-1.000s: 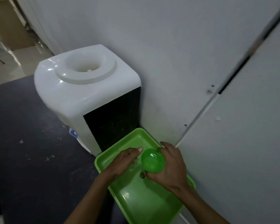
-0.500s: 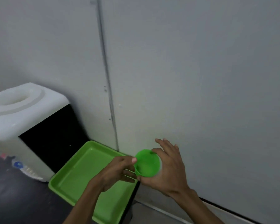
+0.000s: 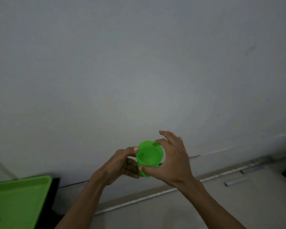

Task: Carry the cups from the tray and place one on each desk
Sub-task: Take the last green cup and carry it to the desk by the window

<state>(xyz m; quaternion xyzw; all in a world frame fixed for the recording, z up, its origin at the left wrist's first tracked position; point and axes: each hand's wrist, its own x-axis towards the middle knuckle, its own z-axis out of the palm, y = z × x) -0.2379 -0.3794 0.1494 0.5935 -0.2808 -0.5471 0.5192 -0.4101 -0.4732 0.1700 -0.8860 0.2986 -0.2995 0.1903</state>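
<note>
Green cup [image 3: 149, 156] held upright at lower centre of frame, off tray [image 3: 20, 195] at lower left; gripped by left hand [image 3: 120, 164] and right hand [image 3: 170, 161], fingers curled round wall; level carry advised; no desk seen.
</note>
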